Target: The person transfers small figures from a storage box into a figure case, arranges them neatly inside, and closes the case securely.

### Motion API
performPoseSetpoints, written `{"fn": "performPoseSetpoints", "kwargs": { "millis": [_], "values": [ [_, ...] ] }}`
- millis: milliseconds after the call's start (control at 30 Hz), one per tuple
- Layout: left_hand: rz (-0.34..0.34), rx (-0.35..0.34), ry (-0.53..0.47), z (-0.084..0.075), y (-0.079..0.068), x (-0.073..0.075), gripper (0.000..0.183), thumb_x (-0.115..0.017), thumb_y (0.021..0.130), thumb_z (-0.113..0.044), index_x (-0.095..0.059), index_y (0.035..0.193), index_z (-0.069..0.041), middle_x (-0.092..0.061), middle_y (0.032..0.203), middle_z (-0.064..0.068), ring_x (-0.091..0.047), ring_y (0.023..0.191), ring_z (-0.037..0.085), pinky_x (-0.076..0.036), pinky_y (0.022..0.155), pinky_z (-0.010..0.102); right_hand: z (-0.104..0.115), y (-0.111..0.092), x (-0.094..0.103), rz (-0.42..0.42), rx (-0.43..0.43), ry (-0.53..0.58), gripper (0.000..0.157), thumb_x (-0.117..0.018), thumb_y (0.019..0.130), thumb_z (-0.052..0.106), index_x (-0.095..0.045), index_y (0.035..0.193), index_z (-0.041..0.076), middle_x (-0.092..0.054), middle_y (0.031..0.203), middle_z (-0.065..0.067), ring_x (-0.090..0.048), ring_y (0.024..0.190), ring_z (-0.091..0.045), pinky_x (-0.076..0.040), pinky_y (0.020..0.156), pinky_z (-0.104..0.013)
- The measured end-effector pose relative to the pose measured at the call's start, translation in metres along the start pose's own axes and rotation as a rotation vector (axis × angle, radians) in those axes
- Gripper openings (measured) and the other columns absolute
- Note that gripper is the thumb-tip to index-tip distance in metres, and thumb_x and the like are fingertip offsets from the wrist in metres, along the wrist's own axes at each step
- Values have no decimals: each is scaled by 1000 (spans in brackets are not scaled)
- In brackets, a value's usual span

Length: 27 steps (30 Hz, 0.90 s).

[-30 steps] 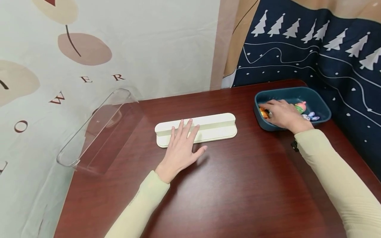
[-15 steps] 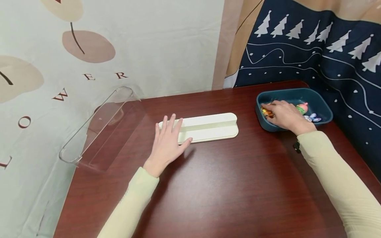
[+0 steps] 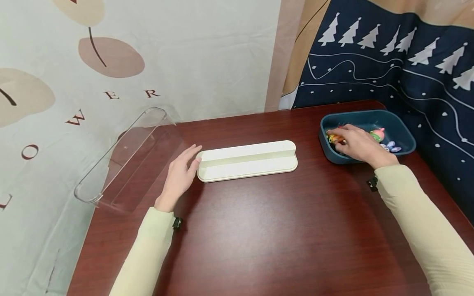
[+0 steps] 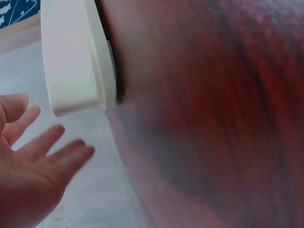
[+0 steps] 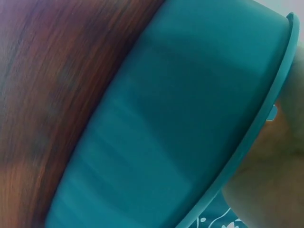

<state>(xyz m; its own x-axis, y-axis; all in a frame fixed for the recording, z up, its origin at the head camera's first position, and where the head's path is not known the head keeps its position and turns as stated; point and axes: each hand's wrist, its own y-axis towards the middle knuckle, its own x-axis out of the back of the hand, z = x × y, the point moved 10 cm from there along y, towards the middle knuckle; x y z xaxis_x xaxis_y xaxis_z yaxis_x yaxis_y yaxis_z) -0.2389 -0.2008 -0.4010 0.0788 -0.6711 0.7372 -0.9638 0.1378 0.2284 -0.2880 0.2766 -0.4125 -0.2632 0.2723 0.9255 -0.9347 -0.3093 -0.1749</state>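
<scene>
My left hand (image 3: pixel 179 174) is off the left end of a long cream-white stepped base (image 3: pixel 248 160), its fingers fairly straight. In the left wrist view the same hand (image 4: pixel 35 166) shows spread fingers below the base's end (image 4: pixel 73 71), apart from it. My right hand (image 3: pixel 361 144) reaches into a dark teal basin (image 3: pixel 401 127) at the back right. Its thumb and index finger lie on either side of small orange and yellow toys (image 3: pixel 335 137); whether they pinch one cannot be made out. In the right wrist view the basin's wall (image 5: pixel 166 118) hides the fingertips.
A pink-and-green toy figure (image 3: pixel 377 134) and a blue-and-white toy (image 3: pixel 390 146) lie in the basin, right of the hand. A clear plastic cover (image 3: pixel 129 160) stands at the left, by the pale wall cloth. Dark red wood tabletop (image 3: pixel 274 230) lies in front.
My left hand has moved left off the base, uncovering its left end. My right hand stays in the basin, its fingers shifting among the toys, which have turned slightly.
</scene>
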Motion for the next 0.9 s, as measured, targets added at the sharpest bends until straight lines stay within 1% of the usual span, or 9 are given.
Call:
{"fn": "performPoseSetpoints", "kwargs": {
  "millis": [133,233,467,567,667,733,800,867,900],
  "values": [
    [-11,42,-44,12,0,1,35,-58,107,-12,-65,141,-8,-63,143,14,-58,132,33,-47,105,52,-3,-1,1,4,-10,46,54,-61,100,15,-49,152,6,-44,143,-30,-44,119,-47,-42,99,-69],
    [3,73,-58,18,0,-2,35,-60,106,-14,-67,140,-11,-66,138,11,-64,125,31,-50,102,50,-6,-3,3,-7,-16,93,52,-60,101,15,-50,152,6,-44,141,-30,-43,118,-46,-43,97,-68],
    [41,46,-104,18,4,-8,37,-62,105,-15,-66,142,-14,-65,140,10,-68,117,27,-54,97,45,-18,-12,7,-55,-69,193,50,-59,103,19,-51,151,8,-42,141,-30,-40,119,-45,-40,97,-68],
    [45,38,-84,17,6,-9,35,-62,106,-15,-67,141,-14,-68,136,11,-69,106,26,-53,90,42,-21,-16,10,-92,-82,229,49,-57,104,21,-51,151,7,-43,141,-30,-38,121,-46,-37,98,-68],
    [44,46,-67,16,6,-9,33,-62,105,-14,-69,138,-12,-70,131,13,-69,101,27,-50,86,42,-24,-20,15,-143,-85,262,47,-54,105,22,-51,150,6,-46,137,-29,-39,120,-46,-32,98,-69],
    [46,57,-64,17,6,-9,33,-62,105,-14,-70,137,-12,-70,130,13,-70,103,27,-51,87,43,-25,-23,18,-175,-87,287,47,-53,106,22,-52,150,6,-48,135,-29,-40,120,-46,-29,98,-71],
    [50,70,-64,18,6,-9,33,-62,105,-15,-70,138,-13,-70,131,13,-70,105,28,-52,88,44,-26,-25,22,-205,-91,310,46,-54,106,21,-53,149,6,-49,135,-29,-40,121,-47,-23,105,-75],
    [54,79,-64,19,5,-10,33,-62,106,-15,-69,138,-13,-70,131,13,-70,106,29,-52,89,44,-27,-27,23,-226,-103,330,47,-54,105,22,-53,149,7,-49,138,-28,-40,122,-47,-24,106,-74],
    [55,82,-62,20,5,-10,33,-62,106,-16,-69,138,-14,-70,131,12,-70,107,28,-51,89,44,-27,-27,24,-231,-115,344,47,-54,105,24,-52,150,8,-48,140,-27,-42,121,-46,-30,105,-70]
  ]
}}
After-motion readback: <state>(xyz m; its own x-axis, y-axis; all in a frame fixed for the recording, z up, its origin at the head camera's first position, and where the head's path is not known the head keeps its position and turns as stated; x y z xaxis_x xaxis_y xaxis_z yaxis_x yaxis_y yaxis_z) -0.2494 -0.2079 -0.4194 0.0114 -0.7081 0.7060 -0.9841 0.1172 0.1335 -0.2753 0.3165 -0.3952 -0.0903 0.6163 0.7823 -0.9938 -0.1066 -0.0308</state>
